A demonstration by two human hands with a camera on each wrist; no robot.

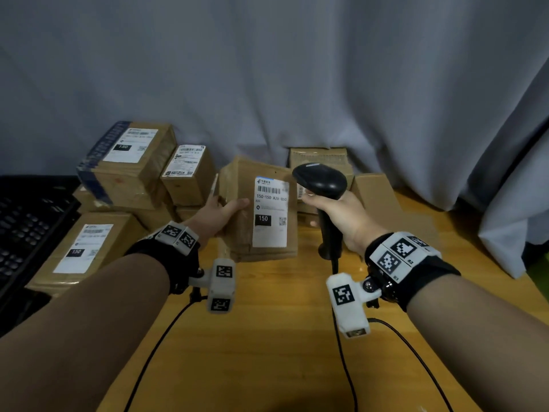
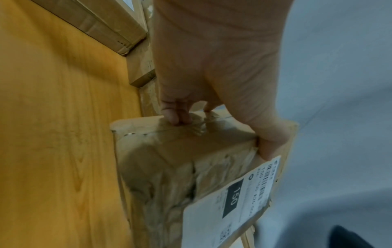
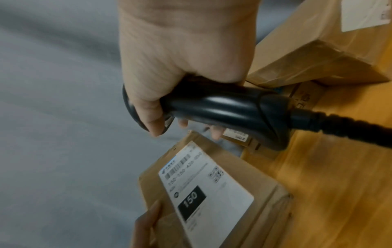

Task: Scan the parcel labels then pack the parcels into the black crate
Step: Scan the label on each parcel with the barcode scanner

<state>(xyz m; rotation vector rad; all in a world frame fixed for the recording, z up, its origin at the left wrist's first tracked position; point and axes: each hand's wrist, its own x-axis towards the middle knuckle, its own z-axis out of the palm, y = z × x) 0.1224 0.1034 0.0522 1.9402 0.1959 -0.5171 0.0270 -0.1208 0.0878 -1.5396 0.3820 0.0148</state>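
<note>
The left hand (image 1: 218, 214) gripped the parcel (image 1: 261, 209) by its left edge, thumb on the front and fingers behind, tilting it up so the label (image 1: 271, 214) faced the person. The right hand (image 1: 341, 217) was wrapped round the handle of the scanner (image 1: 322, 181), whose head hung just right of the label, probably aiming at its barcode. More parcels (image 1: 130, 165) were stacked at the far left of the counter (image 1: 282, 337). The black crate (image 1: 26, 230) waited at the left edge.
</note>
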